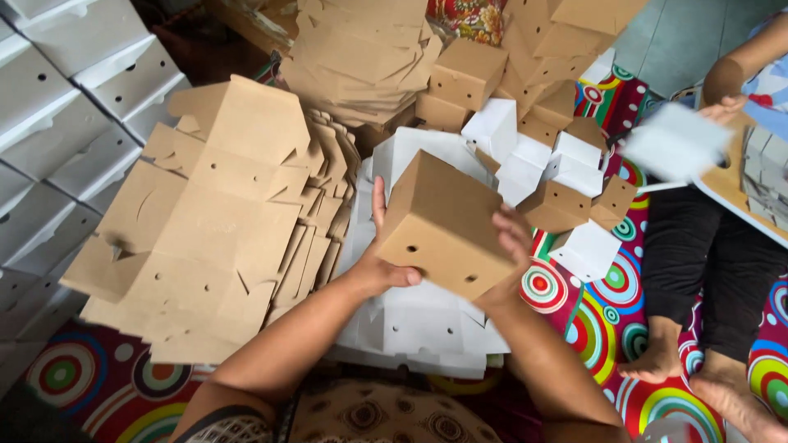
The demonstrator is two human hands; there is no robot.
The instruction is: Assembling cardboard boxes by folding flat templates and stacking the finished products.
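Observation:
I hold a folded brown cardboard box point(447, 221) with small round holes in its side, lifted over a stack of flat white box blanks point(410, 324). My left hand point(379, 258) grips its left side, thumb under the lower edge. On the right side, my right hand point(510, 246) clasps the box with the fingers curled over its edge. The box is closed and tilted toward me.
A fanned pile of flat brown blanks point(213, 230) lies at left. Assembled brown and white boxes point(542, 156) are heaped behind. White boxes point(57, 107) are stacked far left. Another person point(706, 262) sits at right on the colourful circle-pattern mat point(599, 320), holding a white blank point(677, 143).

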